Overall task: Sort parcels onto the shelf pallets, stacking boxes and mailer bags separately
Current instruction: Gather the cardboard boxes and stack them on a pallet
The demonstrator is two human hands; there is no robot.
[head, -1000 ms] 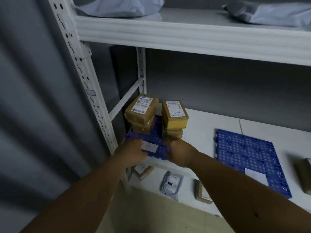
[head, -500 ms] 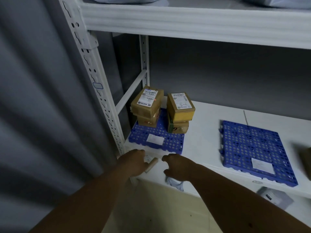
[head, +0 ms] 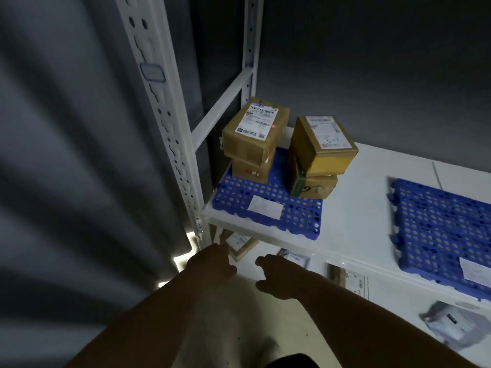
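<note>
Two short stacks of brown cardboard boxes stand on a blue pallet (head: 289, 216) at the shelf's left end: the left stack (head: 253, 139) and the right stack (head: 320, 152), two boxes each. A second blue pallet (head: 435, 221) lies to the right with only a white label on it. Below the shelf edge, my left hand (head: 211, 264) reaches toward a small box (head: 240, 244) on the lower level, fingers loosely curled, holding nothing. My right hand (head: 276, 277) hovers beside it, also holding nothing, near a grey mailer bag (head: 295, 257).
A white slotted upright (head: 170, 123) stands just left of my hands. The white shelf board (head: 358, 208) runs right. On the lower level lie another small box (head: 345, 278) and a grey mailer bag (head: 451, 325). A grey curtain hangs at left.
Both hands have drawn back from the left pallet and dropped below the shelf edge toward the lower level. The view has tilted down, so the upper shelf is out of sight.
</note>
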